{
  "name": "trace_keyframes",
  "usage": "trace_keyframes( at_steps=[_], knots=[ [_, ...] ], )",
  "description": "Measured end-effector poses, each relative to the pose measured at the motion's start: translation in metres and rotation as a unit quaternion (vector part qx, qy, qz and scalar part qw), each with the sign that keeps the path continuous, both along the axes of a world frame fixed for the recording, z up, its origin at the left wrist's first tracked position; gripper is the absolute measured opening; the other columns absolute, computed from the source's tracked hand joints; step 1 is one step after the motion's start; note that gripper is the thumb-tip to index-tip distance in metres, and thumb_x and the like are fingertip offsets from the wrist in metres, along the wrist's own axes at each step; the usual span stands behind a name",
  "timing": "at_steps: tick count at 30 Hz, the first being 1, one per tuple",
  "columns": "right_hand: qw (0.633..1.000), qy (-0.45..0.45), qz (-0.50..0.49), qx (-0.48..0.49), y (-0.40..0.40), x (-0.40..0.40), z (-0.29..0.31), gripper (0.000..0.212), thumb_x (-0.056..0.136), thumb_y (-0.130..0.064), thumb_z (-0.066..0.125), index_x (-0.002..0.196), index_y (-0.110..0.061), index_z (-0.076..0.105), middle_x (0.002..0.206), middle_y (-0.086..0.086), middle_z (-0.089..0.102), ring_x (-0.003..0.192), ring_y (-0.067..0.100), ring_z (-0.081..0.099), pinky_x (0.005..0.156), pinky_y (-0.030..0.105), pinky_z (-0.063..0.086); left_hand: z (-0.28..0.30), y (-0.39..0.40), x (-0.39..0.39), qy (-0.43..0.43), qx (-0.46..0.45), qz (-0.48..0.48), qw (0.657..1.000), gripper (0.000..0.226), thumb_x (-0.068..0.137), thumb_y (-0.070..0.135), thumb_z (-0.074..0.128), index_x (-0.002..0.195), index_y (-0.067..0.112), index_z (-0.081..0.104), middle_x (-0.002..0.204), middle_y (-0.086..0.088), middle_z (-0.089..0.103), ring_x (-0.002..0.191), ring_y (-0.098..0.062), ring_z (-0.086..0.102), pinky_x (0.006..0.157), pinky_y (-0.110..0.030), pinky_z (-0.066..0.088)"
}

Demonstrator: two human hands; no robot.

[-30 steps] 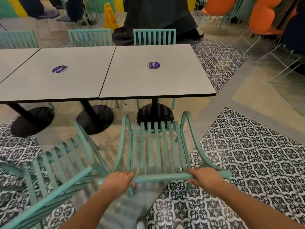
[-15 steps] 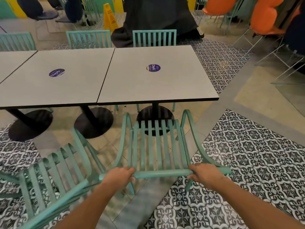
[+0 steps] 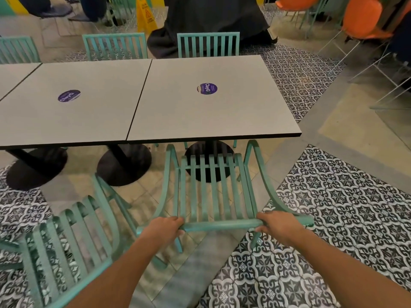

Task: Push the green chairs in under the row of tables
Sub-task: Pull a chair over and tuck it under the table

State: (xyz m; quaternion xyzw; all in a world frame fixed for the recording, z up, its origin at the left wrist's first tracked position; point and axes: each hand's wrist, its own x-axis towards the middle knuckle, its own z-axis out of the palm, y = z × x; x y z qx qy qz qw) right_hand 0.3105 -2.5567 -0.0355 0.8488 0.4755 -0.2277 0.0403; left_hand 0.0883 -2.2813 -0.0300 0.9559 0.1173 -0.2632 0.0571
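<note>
A green slatted chair stands in front of me, facing the right-hand grey table of the row. My left hand grips the top rail of its backrest near the left end, and my right hand grips the same rail near the right end. The front tips of the chair's armrests reach the table's near edge, and its seat front lies over the black round base. A second green chair stands at an angle at lower left, away from the middle table.
Three green chairs are tucked in on the tables' far side. A yellow wet-floor sign and a dark draped object stand beyond. Orange chairs with wire legs crowd the upper right. Patterned tile floor lies to the right.
The chair in both hands has slid forward toward the right-hand table, so its armrests now reach the table edge. I have moved forward with it.
</note>
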Motion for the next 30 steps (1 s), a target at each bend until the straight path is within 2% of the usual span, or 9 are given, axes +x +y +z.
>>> trace_keyframes(
  at_steps=[5, 14, 19, 26, 30],
  knots=[
    [1.000, -0.001, -0.007, 0.000, 0.014, 0.011, 0.000, 0.027, 0.092, -0.054, 0.045, 0.103, -0.030, 0.051, 0.087, -0.013, 0.055, 0.078, 0.004, 0.056, 0.076, 0.022, 0.048, 0.000, 0.013, 0.014, -0.004, -0.004, -0.001, 1.000, 0.034, 0.102, 0.041, 0.034, 0.127, 0.020, 0.045, 0.119, -0.001, 0.057, 0.106, -0.024, 0.060, 0.088, -0.039, 0.048],
    [1.000, -0.002, -0.003, -0.009, 0.032, 0.034, 0.001, 0.027, 0.092, -0.053, 0.045, 0.105, -0.029, 0.051, 0.083, -0.011, 0.053, 0.074, 0.003, 0.055, 0.074, 0.022, 0.052, -0.007, 0.033, 0.032, -0.024, -0.016, 0.017, 0.999, 0.032, 0.100, 0.044, 0.035, 0.123, 0.024, 0.046, 0.115, 0.003, 0.059, 0.100, -0.021, 0.061, 0.086, -0.040, 0.051],
    [1.000, -0.009, -0.006, -0.001, 0.046, 0.044, 0.000, 0.028, 0.091, -0.054, 0.046, 0.104, -0.029, 0.052, 0.086, -0.012, 0.055, 0.079, 0.007, 0.057, 0.079, 0.028, 0.053, -0.007, 0.047, 0.042, -0.027, -0.021, 0.021, 0.999, 0.032, 0.100, 0.045, 0.035, 0.123, 0.025, 0.047, 0.115, 0.003, 0.058, 0.102, -0.022, 0.060, 0.087, -0.039, 0.049],
    [1.000, -0.008, -0.007, 0.003, 0.062, 0.055, -0.002, 0.023, 0.091, -0.053, 0.047, 0.100, -0.032, 0.049, 0.083, -0.013, 0.053, 0.077, 0.005, 0.054, 0.075, 0.025, 0.050, -0.011, 0.064, 0.052, -0.035, -0.021, 0.024, 0.999, 0.031, 0.100, 0.044, 0.036, 0.121, 0.024, 0.048, 0.116, 0.002, 0.058, 0.101, -0.021, 0.060, 0.087, -0.040, 0.050],
    [1.000, -0.001, -0.015, -0.004, 0.067, 0.060, -0.002, 0.025, 0.091, -0.056, 0.046, 0.099, -0.033, 0.049, 0.084, -0.013, 0.053, 0.076, 0.006, 0.054, 0.076, 0.028, 0.052, -0.009, 0.067, 0.056, -0.031, -0.013, 0.028, 0.999, 0.033, 0.101, 0.043, 0.035, 0.125, 0.023, 0.046, 0.119, 0.001, 0.057, 0.105, -0.023, 0.059, 0.086, -0.038, 0.049]
  ],
)
